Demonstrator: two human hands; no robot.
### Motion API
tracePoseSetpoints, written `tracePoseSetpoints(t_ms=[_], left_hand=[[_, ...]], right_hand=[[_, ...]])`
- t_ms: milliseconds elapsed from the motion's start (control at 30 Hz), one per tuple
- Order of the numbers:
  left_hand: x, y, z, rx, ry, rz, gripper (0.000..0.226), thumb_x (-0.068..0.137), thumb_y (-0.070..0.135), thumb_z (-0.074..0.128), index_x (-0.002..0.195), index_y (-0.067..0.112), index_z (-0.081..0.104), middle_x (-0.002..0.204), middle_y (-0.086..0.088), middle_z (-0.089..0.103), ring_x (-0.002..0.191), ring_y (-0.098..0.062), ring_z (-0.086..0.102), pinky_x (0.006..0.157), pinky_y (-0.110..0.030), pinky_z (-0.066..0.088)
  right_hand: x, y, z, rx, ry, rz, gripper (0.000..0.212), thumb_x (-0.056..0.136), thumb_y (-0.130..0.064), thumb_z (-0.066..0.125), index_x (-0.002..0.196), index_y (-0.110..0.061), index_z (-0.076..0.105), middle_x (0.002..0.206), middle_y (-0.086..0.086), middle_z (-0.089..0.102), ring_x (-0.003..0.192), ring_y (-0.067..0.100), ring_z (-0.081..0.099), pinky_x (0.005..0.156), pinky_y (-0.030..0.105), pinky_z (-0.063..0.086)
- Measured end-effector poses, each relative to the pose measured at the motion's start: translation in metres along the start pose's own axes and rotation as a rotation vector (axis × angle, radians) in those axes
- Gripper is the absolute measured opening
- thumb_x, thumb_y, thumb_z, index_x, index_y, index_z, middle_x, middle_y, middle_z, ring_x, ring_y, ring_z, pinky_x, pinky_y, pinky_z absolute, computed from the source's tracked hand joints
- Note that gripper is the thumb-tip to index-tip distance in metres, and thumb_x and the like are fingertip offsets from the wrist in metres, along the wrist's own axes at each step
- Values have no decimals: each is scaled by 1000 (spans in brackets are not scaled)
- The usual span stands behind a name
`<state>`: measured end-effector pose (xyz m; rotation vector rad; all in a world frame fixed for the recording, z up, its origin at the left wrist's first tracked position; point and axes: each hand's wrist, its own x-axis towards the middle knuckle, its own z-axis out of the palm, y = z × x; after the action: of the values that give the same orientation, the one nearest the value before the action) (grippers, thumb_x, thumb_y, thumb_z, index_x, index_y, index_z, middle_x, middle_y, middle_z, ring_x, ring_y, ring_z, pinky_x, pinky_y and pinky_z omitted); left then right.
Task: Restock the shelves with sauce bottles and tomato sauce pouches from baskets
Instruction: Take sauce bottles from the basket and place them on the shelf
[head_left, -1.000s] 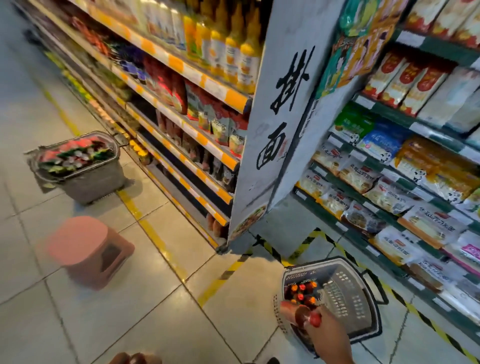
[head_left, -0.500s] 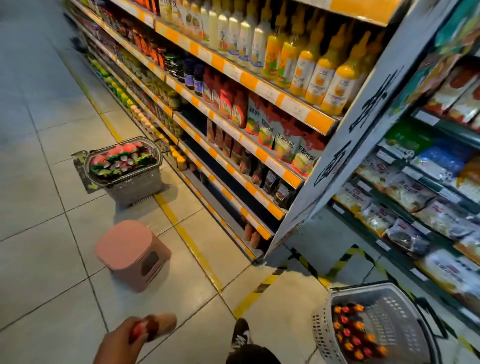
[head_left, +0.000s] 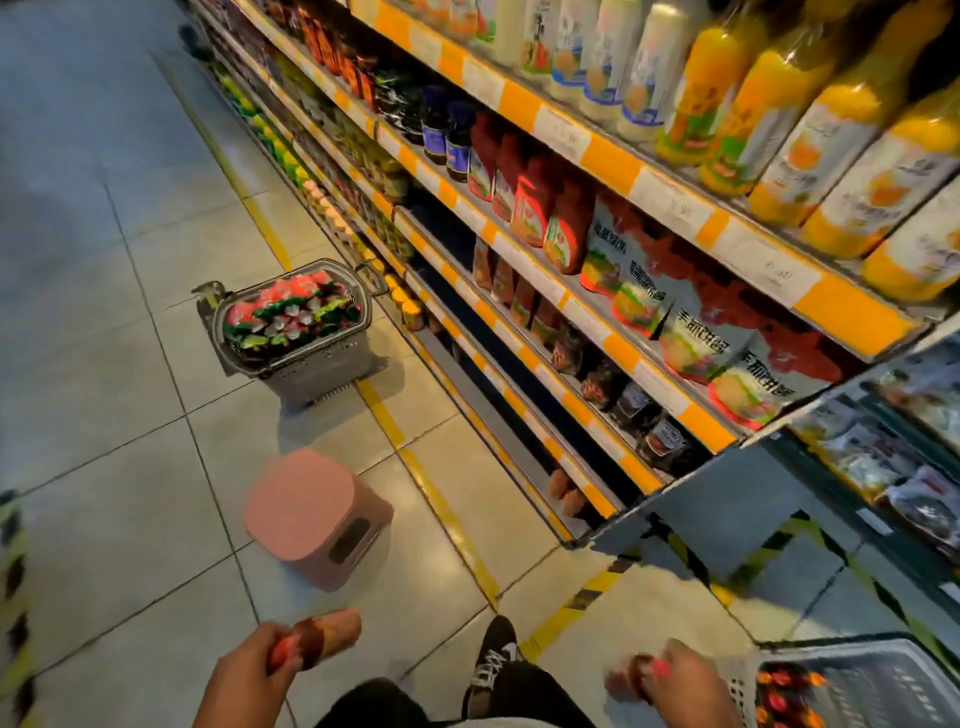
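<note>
Your left hand (head_left: 249, 675) has its grip clamped round a small sauce bottle with a red cap and dark label (head_left: 317, 636), held on its side low over the pale floor tiles (head_left: 104, 519), its tan base pointing away from you. Your right hand (head_left: 680, 675) closes its grip on a second small red-capped sauce bottle (head_left: 636, 675), blurred, its dark body sticking out to the left of the fingers. Just right of that hand sits a grey plastic basket (head_left: 857, 654) with more red- and orange-capped bottles (head_left: 784, 696) in its near corner. Between your two hands you see a black sneaker with white laces (head_left: 493, 660) on the floor.

Ahead of the left hand stands a pink plastic step stool (head_left: 306, 499), and beyond it, well apart, a second grey basket (head_left: 317, 374) heaped with red and green tomato sauce pouches (head_left: 285, 317). It stands just beside the yellow floor line (head_left: 431, 493) that runs along the shelf unit with orange price strips (head_left: 613, 156). Ahead of and above the right hand, that unit carries red ketchup squeeze bottles (head_left: 550, 213), standing tomato sauce pouches (head_left: 691, 332) and, on the shelf above, yellow juice bottles (head_left: 810, 135). Two tan bottles (head_left: 566, 493) stand on the bottom shelf.
</note>
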<state>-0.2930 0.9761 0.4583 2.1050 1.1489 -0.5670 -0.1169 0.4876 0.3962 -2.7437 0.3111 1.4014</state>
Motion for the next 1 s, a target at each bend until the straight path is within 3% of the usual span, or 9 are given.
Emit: tracePoseSetpoints(t_ms=[67,133,300,367,433,533,633,767,1000], left_hand=[[12,-3,-14,-78,27,-43,28,74,16,87,84,29,65,80,0,73,82,-22,70,78,-34,48],[26,-8,-24,-26,77,-41,20,74,19,86,83,22,68,74,2,71,79,-24,70,74,-33,46],[89,-3,-42,-83,66,-55,21,74,36,77,70,16,70,70,4,71,81,-27,69,78,-23,44],[166,-35,-40,-24,27,-52,29,75,42,73,75,14,72,79,-3,74,89,-34,70,89,-31,47],[220,-26,-49,80,-65,-52,30,78,38,72,86,9,73,101,-25,74,103,-38,69,96,-41,44],[245,15,-81,191,-139,152,20,83,21,80,92,28,64,83,-3,73,79,-24,69,72,-34,49],[259,54,-108,189,-165,254,19,89,20,76,96,22,59,77,0,66,67,-15,61,59,-30,45],[308,93,-115,177,-169,299,23,88,25,80,96,21,59,77,0,70,70,-19,65,60,-31,47],[378,135,-54,197,-205,466,18,85,18,78,87,23,61,71,7,63,67,-15,59,56,-25,34]], right_hand=[[1,-42,-30,55,135,-75,20,96,-37,56,106,-20,55,106,3,66,97,25,63,83,33,49],[6,-79,-55,136,287,-118,16,92,-32,58,98,-18,53,86,-3,66,77,20,64,67,36,52],[11,-154,-95,376,324,-122,16,92,-23,63,87,-25,48,73,-2,64,60,14,61,47,31,43],[6,-180,-97,467,331,-83,14,90,-18,60,86,-23,48,72,2,63,60,17,61,47,33,39],[-2,-205,-93,572,363,-37,13,85,-16,62,84,-19,49,70,3,60,60,19,56,50,34,36],[0,-232,-78,660,386,24,25,86,-27,68,88,-11,48,74,6,61,67,25,59,56,39,40],[13,-240,-52,680,339,173,25,89,-22,66,76,-13,47,68,6,57,61,27,53,56,40,40],[30,-242,-9,707,272,318,28,83,-28,78,76,-10,57,67,11,65,63,29,58,51,36,38],[110,-225,80,728,173,417,41,71,-50,84,72,-17,58,64,7,68,68,34,66,65,46,56]])
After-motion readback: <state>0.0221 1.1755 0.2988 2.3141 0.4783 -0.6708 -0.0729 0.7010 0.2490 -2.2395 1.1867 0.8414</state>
